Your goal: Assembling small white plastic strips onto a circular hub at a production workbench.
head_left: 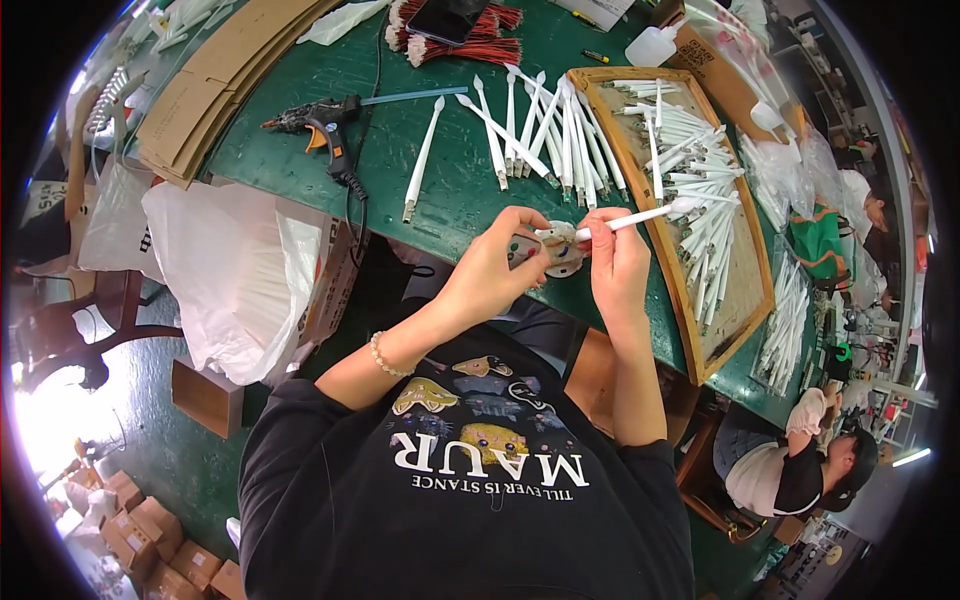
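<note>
**Brace the small piece, line up the stick, then press gently**

The left hand [490, 268] has thumb and fingers clamped on the edge of a small pale piece [566, 250], held over the near edge of the green table [280, 165]. The right hand [620, 265] pinches a white stick [645, 215] between thumb and fingers, close to its inner end, which meets the piece; whether it sits inside it or only touches, I cannot tell.

That short grip looks right for fine control. For good work, I would keep the left hand firm and let only the right one make small corrections, straight along the stick rather than sideways, since a thin end could bend. The wide tip reaches over the wooden tray [663, 260], so it is worth keeping it lifted clear of the sticks [710, 240] piled there. The glue gun [335, 135] lies well apart, its nozzle pointing away from both hands
</note>
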Demonstrator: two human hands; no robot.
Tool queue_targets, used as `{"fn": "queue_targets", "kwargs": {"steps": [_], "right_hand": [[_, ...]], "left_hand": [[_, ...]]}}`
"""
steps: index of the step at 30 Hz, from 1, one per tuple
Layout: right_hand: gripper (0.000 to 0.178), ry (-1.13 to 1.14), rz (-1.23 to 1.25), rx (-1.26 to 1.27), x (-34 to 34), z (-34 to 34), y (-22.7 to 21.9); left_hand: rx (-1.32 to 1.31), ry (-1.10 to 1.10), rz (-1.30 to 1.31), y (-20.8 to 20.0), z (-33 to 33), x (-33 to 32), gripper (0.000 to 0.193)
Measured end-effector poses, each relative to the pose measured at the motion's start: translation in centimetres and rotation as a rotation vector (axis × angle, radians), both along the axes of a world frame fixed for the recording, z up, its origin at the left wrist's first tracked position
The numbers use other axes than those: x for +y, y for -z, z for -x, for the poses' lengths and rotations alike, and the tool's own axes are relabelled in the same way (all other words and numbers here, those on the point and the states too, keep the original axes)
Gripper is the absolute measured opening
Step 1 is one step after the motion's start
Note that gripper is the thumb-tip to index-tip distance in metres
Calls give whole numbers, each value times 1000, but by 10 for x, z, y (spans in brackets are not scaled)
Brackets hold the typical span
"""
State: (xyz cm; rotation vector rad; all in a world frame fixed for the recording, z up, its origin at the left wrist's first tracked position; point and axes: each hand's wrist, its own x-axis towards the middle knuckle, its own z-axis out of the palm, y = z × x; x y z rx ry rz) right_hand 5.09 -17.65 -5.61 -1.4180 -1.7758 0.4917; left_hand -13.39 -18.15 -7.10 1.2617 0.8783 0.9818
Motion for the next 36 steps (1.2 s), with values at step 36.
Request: {"fn": "queue_targets", "kwargs": {"steps": [36], "right_hand": [[19, -148, -35, -65, 10, 2, -5]], "left_hand": [[-84, -47, 100, 1, 0, -5, 25]]}}
